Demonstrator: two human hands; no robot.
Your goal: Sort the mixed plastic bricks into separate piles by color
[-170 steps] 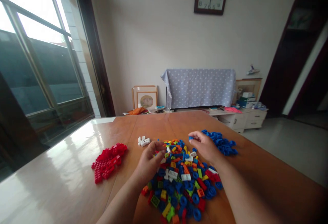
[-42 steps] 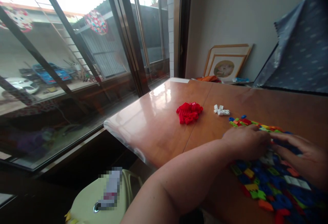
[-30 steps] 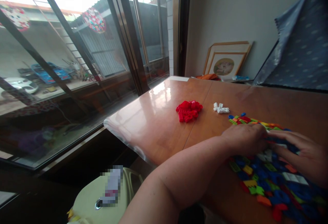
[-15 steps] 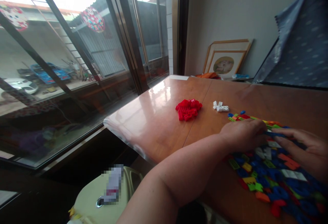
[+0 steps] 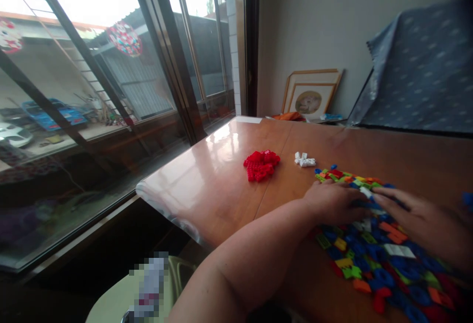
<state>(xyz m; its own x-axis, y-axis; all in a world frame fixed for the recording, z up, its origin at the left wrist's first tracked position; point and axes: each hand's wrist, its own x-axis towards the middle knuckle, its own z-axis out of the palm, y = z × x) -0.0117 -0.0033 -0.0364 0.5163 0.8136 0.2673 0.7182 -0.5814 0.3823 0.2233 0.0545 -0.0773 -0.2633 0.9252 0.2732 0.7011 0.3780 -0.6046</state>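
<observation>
My left hand point(image 5: 334, 202) lies over the pile of colourful plastic building blocks point(image 5: 373, 251), its fingers stretched out towards the right. My right hand point(image 5: 421, 214), slightly blurred, reaches in from the right side with its fingers extended and thumb apart. Between the fingertips of both hands is a white block point(image 5: 365, 192); whether either hand touches it I cannot tell. A small heap of red blocks point(image 5: 261, 166) sits apart on the left. Some white blocks point(image 5: 305, 160) form another small group behind my left hand.
Glossy covering lies over the brown wooden table point(image 5: 207, 180). Below its left edge stands a pale green stool point(image 5: 111, 296) with a pixelated item on it. Windows line the left; framed pictures point(image 5: 312, 93) lean at the back wall. A blue object point(image 5: 467, 200) shows at the right edge.
The view has turned a little to the right. The blue piece in my right hand's fingers is no longer there. Both hands are now at the white block in the pile.
</observation>
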